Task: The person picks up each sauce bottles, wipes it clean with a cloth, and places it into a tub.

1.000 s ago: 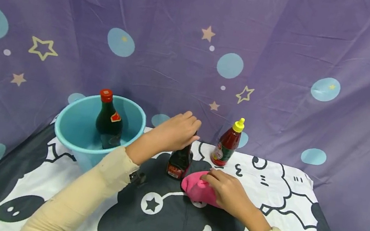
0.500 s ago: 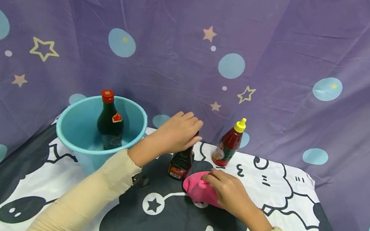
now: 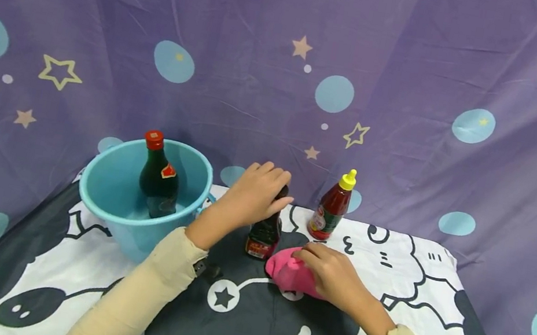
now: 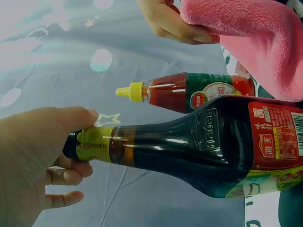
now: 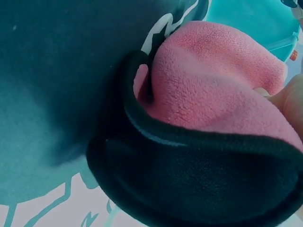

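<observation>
Two hands are at work in the head view: our left hand [image 3: 256, 193] grips the neck of the dark sauce bottle [image 3: 264, 232], upright on the table mat [image 3: 438, 294], its long axis vertical, while our right hand [image 3: 331, 272] clutches the pink cloth [image 3: 287, 273] just right of the bottle's base (touching, it seems). From the left wrist, fingers [image 4: 66, 176] curl round the yellow-banded neck. From the right wrist, we see mostly cloth [image 5: 213, 90].

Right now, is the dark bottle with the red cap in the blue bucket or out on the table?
In. The red-capped bottle stands upright inside the blue bucket, its neck above the rim.
</observation>
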Available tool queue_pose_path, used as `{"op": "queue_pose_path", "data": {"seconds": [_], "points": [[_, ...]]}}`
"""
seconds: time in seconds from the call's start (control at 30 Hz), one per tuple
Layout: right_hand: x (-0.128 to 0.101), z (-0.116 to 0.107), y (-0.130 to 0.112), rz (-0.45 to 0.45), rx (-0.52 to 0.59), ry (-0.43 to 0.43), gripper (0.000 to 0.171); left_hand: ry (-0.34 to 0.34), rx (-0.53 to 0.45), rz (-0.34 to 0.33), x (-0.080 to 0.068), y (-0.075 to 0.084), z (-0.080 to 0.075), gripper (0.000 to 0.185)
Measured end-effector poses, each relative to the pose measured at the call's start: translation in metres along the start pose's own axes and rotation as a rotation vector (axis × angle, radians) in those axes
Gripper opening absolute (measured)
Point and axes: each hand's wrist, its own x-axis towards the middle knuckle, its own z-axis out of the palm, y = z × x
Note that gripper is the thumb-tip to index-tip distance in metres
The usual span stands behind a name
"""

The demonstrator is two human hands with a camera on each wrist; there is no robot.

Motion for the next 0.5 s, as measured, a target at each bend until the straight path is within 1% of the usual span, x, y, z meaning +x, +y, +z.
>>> {"op": "queue_pose_path", "data": {"seconds": [0.1, 0.2, 0.37, 0.5], "points": [[0.002, -0.004, 0.002, 0.019, 0.005, 0.003, 0.045, 0.038, -0.033, 0.007, -0.002, -0.003, 0.002, 0.030], [0.006, -0.013, 0.007, 0.040, 0.015, 0.040, 0.046, 0.094, -0.061, 0.043, -0.004, -0.007, 0.005, 0.030], [0.022, -0.034, 0.022, 0.078, 0.024, 0.164, 0.044, 0.198, -0.102, 0.110, -0.008, -0.010, 0.007, 0.021], [0.039, -0.050, 0.032, 0.153, 0.017, 0.250, 0.039, 0.242, -0.127, 0.119, -0.010, -0.011, 0.006, 0.014]]}}
